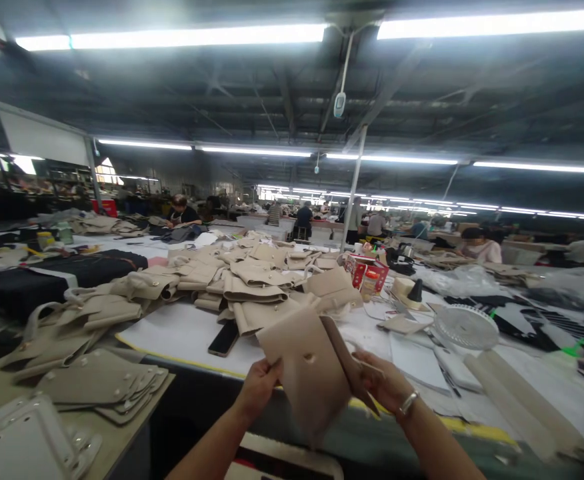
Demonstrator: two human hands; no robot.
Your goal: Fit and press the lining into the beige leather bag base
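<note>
A beige leather bag piece (312, 360) with a small cut-out near its middle hangs between my two hands, above the near edge of the table. My left hand (259, 387) pinches its left edge, the thumb lying on the front. At the other side my right hand (385, 383) is closed on the folded right part, where a thin strap shows at the fingers; a metal bracelet is on that wrist. The lower corner of the piece is blurred. Just beyond it lies a heap of similar beige leather pieces (257, 273), and a dark phone (223, 338) rests on the white sheet.
Stacked beige panels (97, 380) and white panels with metal studs (22, 437) lie at the lower left. To the right are a clear plastic dish (466, 327), a black cone (415, 292) and a red box (377, 270). People sit at tables farther back.
</note>
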